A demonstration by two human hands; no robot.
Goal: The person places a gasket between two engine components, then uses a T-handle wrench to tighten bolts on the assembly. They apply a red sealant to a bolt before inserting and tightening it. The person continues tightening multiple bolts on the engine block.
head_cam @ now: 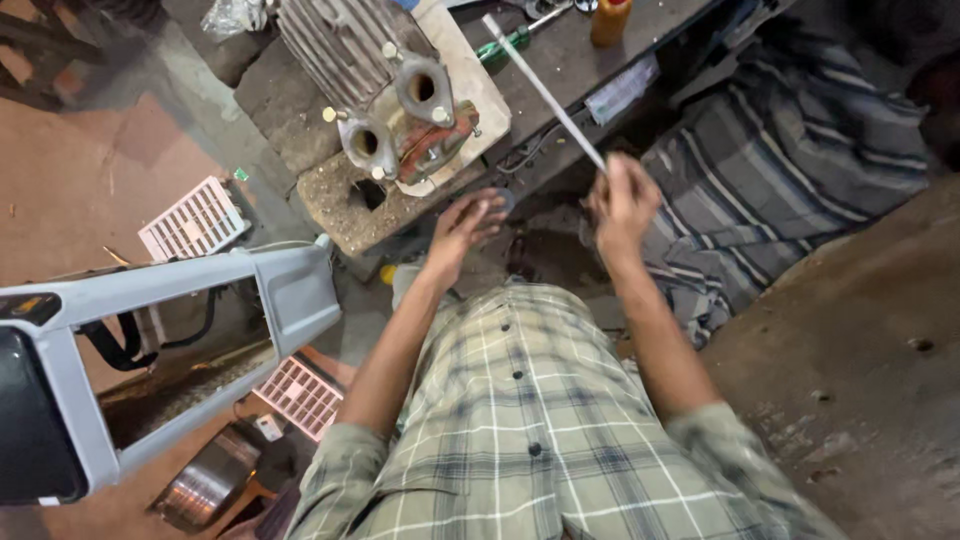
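1. Right hand [622,205]: raised, fingers closed around the lower end of a thin pale rod [545,92]. The rod slants up and to the left from the fist, its far end over the dark workbench [590,65].
2. Left hand [462,228]: open, fingers spread wide and palm down, holding nothing that can be made out. A small dark round object [503,200] sits at its fingertips; whether they touch it cannot be told.
3. Finned metal engine part [370,75]: grey, with two round ports and studs facing the camera, lying on a pale slab [470,85] just beyond the left hand.
4. Green-handled screwdriver [505,45]: on the workbench, near the rod's upper end.
5. Orange bottle [610,20]: upright at the top edge of the workbench.
6. White plastic grilles [192,220]: on the reddish floor to the left; a second lies lower down.
7. Grey frame [200,290]: crossing the lower left.
8. Striped cloth [780,170]: worn by another person seated to the right.
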